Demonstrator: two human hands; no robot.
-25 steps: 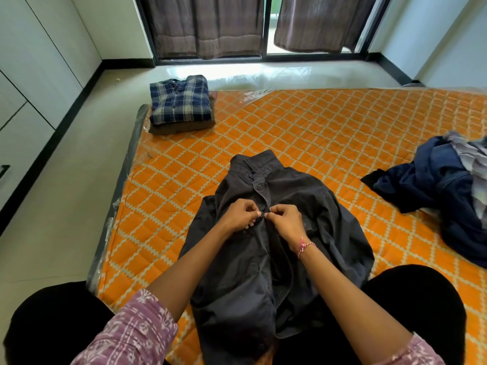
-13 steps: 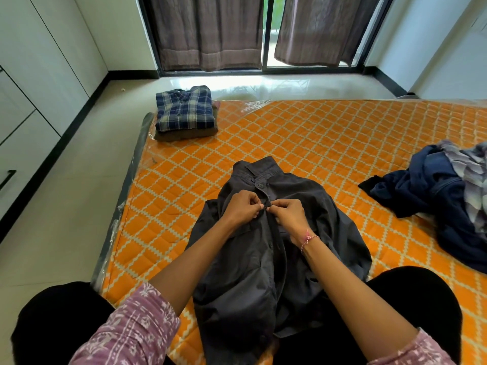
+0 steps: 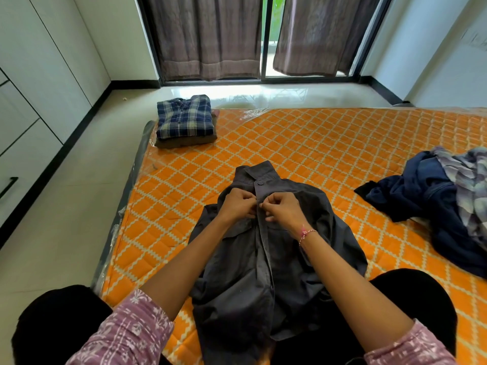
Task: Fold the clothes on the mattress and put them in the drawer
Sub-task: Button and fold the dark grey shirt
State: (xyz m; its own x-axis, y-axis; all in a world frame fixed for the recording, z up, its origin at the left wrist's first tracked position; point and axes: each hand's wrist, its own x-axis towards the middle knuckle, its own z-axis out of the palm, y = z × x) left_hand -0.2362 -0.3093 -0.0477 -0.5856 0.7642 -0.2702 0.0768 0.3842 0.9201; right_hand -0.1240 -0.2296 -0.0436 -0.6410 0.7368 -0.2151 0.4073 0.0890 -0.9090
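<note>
While both hands meet over its button placket, the grey shirt [image 3: 276, 248] lies front-up on the mattress [image 3: 316, 143], collar pointing away from the person and hem trailing toward the lap. The left hand [image 3: 238, 205] has its fingers curled, pinching the left edge of the placket; the right hand [image 3: 283, 210], with a thread band [image 3: 305, 233] at the wrist, pinches the opposite edge, fingertips of the two hands nearly touching just below the fastened top button [image 3: 260, 183]. A folded plaid shirt [image 3: 184, 115] sits on a folded brown garment [image 3: 184, 143] at the mattress's far left corner, close to both edges. An unfolded heap of navy and grey-striped clothes [image 3: 442, 204] lies near the right border of the view, well apart from the grey shirt. Bare orange quilting stretches between shirt, stack and heap, and across the far half of the mattress. Left of the mattress edge runs open floor [image 3: 66, 212], bounded by white cabinets [image 3: 23, 106]; curtains [image 3: 210, 35] hang beyond the far edge.
</note>
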